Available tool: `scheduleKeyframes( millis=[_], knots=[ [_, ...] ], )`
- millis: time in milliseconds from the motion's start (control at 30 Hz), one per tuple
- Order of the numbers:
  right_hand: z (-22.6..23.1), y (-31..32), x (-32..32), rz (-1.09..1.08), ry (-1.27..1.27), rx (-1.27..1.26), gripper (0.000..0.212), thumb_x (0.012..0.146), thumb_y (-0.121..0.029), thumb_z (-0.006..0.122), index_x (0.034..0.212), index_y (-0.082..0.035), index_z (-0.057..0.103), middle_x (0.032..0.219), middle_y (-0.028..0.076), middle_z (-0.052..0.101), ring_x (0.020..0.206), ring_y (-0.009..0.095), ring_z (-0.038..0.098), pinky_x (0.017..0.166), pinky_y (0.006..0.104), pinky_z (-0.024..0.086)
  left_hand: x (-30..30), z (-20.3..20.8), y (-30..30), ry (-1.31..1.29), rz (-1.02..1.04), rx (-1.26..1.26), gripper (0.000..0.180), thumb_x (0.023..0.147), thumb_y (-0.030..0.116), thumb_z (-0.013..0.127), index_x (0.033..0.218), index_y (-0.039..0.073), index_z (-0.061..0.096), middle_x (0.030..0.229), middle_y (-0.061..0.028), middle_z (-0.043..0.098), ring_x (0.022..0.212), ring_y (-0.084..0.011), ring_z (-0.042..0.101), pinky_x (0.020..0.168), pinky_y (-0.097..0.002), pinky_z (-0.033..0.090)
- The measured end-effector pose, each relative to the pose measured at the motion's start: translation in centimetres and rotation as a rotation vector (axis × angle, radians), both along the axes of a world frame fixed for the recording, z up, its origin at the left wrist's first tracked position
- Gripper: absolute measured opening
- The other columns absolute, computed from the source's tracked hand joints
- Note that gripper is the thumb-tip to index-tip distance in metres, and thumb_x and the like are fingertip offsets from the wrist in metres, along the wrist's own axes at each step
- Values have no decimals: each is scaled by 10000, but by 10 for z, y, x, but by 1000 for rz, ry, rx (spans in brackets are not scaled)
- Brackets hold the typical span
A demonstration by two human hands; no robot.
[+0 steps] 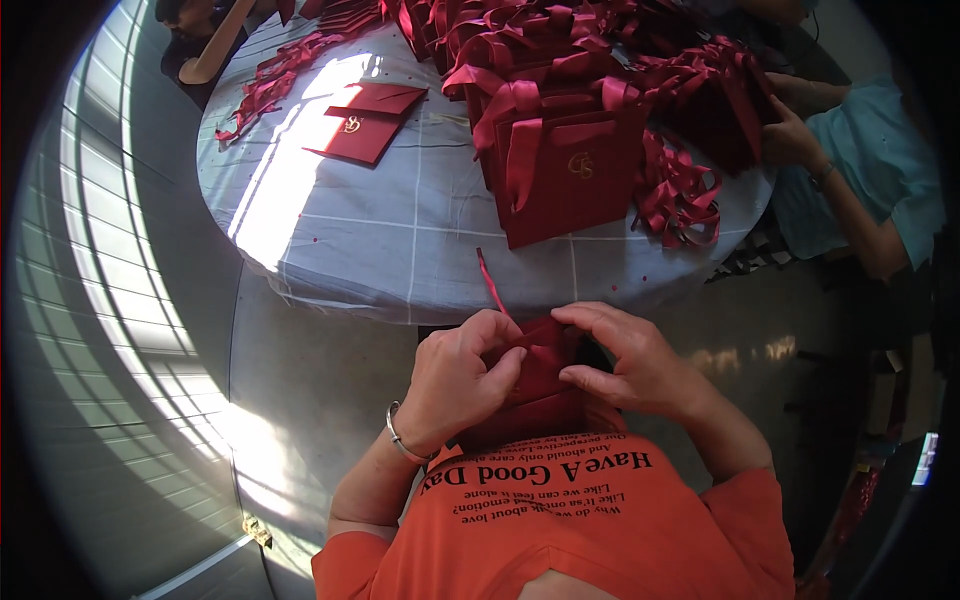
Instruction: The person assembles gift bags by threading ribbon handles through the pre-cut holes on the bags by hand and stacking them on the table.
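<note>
A dark red paper bag (540,385) rests against my lap, below the table's near edge. My left hand (465,375), with a silver bangle at its wrist, is closed at the bag's upper part, thumb and forefinger pinching a red ribbon (490,283). One loose end of that ribbon sticks up toward the table. My right hand (630,360) curls around the bag's right side, its forefinger at the top edge and its thumb lower down with a gap between them. Its other fingers are mostly hidden.
On the round cloth-covered table (360,250) stand several red bags with ribbon handles (570,170). A flat red bag (370,125) lies at left, and a ribbon heap (680,190) at right. A co-worker's hands (795,135) hold bags at right; another person's arm (215,40) shows far left.
</note>
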State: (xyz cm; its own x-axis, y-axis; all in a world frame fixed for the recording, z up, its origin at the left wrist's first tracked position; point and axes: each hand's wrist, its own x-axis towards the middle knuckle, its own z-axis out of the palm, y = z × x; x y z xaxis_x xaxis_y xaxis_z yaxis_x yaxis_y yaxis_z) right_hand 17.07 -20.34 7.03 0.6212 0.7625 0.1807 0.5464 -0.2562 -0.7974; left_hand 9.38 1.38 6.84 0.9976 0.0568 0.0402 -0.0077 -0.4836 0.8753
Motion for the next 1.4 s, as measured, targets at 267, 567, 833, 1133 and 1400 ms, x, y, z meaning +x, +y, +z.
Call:
scheduleKeyframes(
  millis=[267, 567, 833, 1133, 1400],
  knots=[
    [-4, -9, 6, -145, -3, -47, 519, 745, -77, 815, 1216, -25, 604, 907, 78, 656, 817, 179, 640, 746, 315, 516, 12, -4, -4, -51, 10, 53, 153, 820, 88, 698, 956, 20, 678, 816, -122, 737, 739, -222, 738, 659, -302, 551],
    [34, -57, 22, 350, 872, 426, 434, 858, -30, 670, 1252, 78, 522, 812, 180, 669, 582, 175, 645, 568, 255, 509, 18, -9, -3, 1, 58, 139, 142, 807, 138, 704, 906, 39, 680, 800, -123, 729, 745, -284, 721, 676, -349, 555],
    [31, -32, 15, -31, 366, 897, 376, 964, -73, 521, 1331, 11, 509, 1028, 212, 657, 778, 236, 648, 668, 364, 504, 24, -6, -2, 20, 69, 65, 147, 815, 143, 701, 904, 26, 700, 782, -133, 718, 728, -283, 716, 689, -341, 550],
    [22, 44, 20, 79, -406, 278, 153, 790, 17, 715, 886, -23, 602, 886, 136, 631, 790, 282, 615, 735, 364, 492, 21, -13, 9, 5, -55, -186, 177, 884, 1, 578, 1054, -25, 620, 921, -117, 713, 863, -143, 689, 784, -281, 526],
    [3, 45, 27, 86, -234, 187, 149, 792, 32, 714, 881, -17, 605, 878, 109, 663, 816, 280, 639, 740, 370, 504, 24, 6, 63, 139, -389, -305, 205, 876, -19, 583, 1080, -9, 596, 952, -57, 690, 927, -113, 676, 831, -248, 517]
  ],
)
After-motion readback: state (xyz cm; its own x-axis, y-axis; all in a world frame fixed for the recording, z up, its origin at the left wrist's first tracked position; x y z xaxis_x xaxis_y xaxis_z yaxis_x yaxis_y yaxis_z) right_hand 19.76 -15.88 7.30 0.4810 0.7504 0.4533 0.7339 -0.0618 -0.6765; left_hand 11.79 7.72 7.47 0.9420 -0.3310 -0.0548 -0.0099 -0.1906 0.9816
